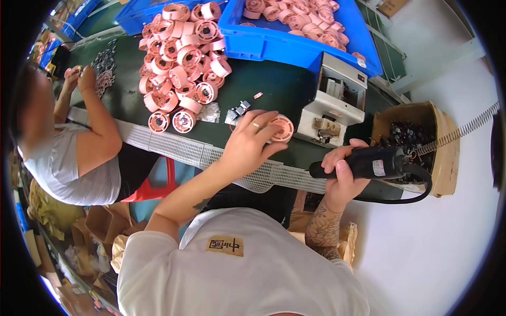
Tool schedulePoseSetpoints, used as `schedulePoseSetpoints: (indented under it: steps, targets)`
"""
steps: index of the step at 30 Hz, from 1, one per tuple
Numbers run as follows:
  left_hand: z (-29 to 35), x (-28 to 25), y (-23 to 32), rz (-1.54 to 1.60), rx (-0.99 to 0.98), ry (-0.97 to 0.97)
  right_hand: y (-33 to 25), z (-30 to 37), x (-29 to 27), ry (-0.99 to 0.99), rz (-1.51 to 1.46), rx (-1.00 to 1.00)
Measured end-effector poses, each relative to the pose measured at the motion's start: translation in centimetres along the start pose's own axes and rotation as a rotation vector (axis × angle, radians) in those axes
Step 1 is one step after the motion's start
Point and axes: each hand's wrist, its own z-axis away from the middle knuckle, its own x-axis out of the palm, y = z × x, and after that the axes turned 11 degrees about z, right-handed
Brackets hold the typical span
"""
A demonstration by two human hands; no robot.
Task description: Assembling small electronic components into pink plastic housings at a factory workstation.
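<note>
My left hand [252, 141], with a ring on one finger, is closed on a pink round plastic housing [283, 128] above the green bench, in front of a grey-white screw feeder [332, 100]. In my right hand [343, 171] lies a black electric screwdriver [375, 162], held level with its dark nose toward the left. The tool hangs from a coiled spring [461, 128], and a black cable loops from its rear end. Small grey-black parts [240, 109] and a clear plastic bag [210, 112] rest beyond my left hand.
Many pink housings [182, 58] are heaped at the back left. A blue bin [295, 45] holds more of them. At the right stands a cardboard box [445, 152] with dark parts. A co-worker [79, 152] sits at the left, handling something small. White mesh strip [190, 150] edges the bench.
</note>
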Motion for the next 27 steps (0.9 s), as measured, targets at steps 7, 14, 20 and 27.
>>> schedulePoseSetpoints:
  steps: [7, 14, 20, 27]
  targets:
    - [-1.2, -1.3, 0.6, -0.037, -0.099, -0.138, 0.2, 0.2, -0.1, -0.012, 0.105, -0.056]
    - [0.7, -5.1, -4.3, -0.101, -0.205, -0.198, 0.3, 0.0, -1.6, 0.035, 0.093, -0.053]
    - [2.6, -4.2, -4.1, -0.284, -0.251, -0.212, 0.5, -0.4, -1.0, 0.041, 0.026, -0.025]
    - [2.7, -6.1, -3.9, 0.016, -0.446, -0.346, 0.2, -0.7, -0.6, 0.021, 0.015, -0.016]
